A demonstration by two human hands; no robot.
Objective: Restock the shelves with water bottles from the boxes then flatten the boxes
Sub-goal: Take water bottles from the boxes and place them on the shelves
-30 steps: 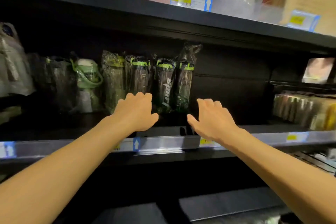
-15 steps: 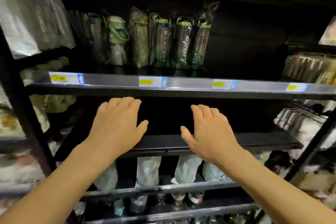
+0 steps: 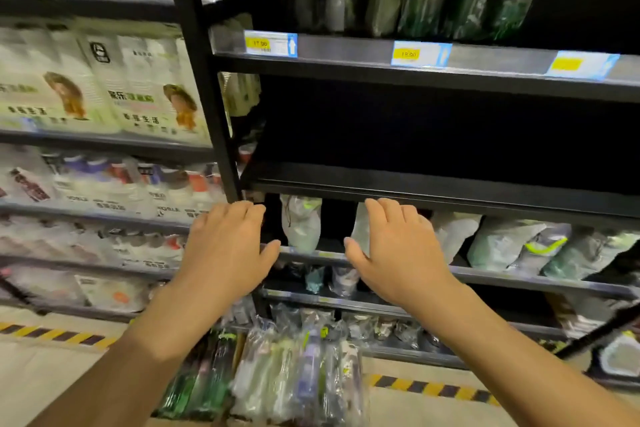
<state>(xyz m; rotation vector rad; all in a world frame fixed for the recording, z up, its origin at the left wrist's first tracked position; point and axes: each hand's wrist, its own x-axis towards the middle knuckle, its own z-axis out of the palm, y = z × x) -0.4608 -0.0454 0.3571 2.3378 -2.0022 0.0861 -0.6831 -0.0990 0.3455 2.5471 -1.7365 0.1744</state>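
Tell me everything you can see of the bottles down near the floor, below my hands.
The bottles lie side by side in a tight row, each in crinkled clear plastic wrap. Dark green ones are at the left, pale clear ones in the middle, one purple-tinted. They rest low before the bottom shelf, beside striped floor tape. The left hand and right hand are higher up, apart from them.

Shelf-edge price tag (image 3: 270, 43) reads 17.00 — its neighbour (image 3: 420, 54) roughly 18.90.
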